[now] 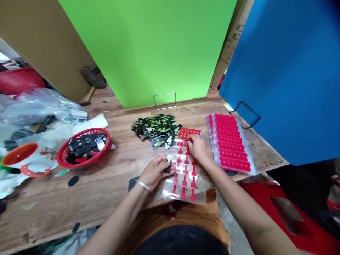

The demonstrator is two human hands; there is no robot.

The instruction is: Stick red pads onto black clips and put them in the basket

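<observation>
- Your hands are apart from each other, both over the table (106, 193).
- Your left hand (155, 171) has its fingers closed on a small black piece (167, 168), by the left edge of a clear sheet (188, 191).
- Your right hand (197, 146) has its fingertips at the red shapes near the far end of that sheet. You cannot tell if they pinch one.
- The clear sheet lies in front of you, with rows of red shapes (184, 181) on it.
- A messy pile of small dark pieces (155, 128) sits just past your left hand.
- More sheets with red rows (231, 141) lie to the right of your right hand.
- A red basket (79, 164) with dark pieces inside stands on your left, beside a mug (29, 156).
</observation>
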